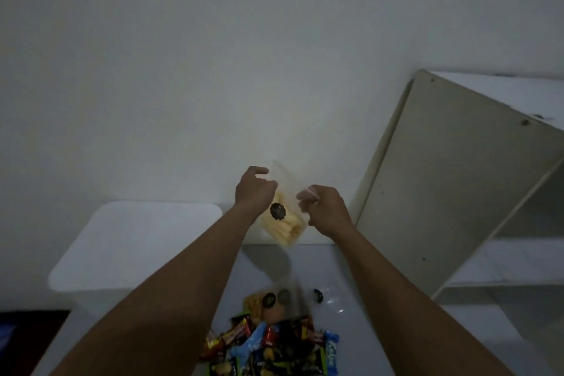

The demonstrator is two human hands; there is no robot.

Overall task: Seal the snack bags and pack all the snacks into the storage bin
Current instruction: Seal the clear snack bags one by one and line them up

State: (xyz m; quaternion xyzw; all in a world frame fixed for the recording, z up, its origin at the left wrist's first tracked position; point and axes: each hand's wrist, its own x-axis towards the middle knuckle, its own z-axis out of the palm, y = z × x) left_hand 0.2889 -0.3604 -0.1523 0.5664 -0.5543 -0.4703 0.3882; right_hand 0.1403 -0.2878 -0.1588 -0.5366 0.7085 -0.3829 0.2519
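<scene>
Pale table (pixel 345 265), white wall (pixel 183 70); at frame centre the left hand (pixel 253 192) and right hand (pixel 328 212) each pinch the clear snack bag (pixel 290 227) by its mouth, aloft. Best pulled taut, then pressed shut end to end.

left hand (pixel 254 189): bare; broad back with the knuckles showing as low ridges, the thumb thick at its base.
right hand (pixel 325 207): bare; rounded back, knuckle line faint, fingers partly hidden.
left forearm (pixel 171 293): bare skin from the wrist to the lower edge of the picture, smooth, looking much wider near the camera.
right forearm (pixel 406 293): bare along its whole visible length, with a slim wrist and the same widening.
fine detail: the light is dim, so nails, hair and skin marks cannot be told.
</scene>
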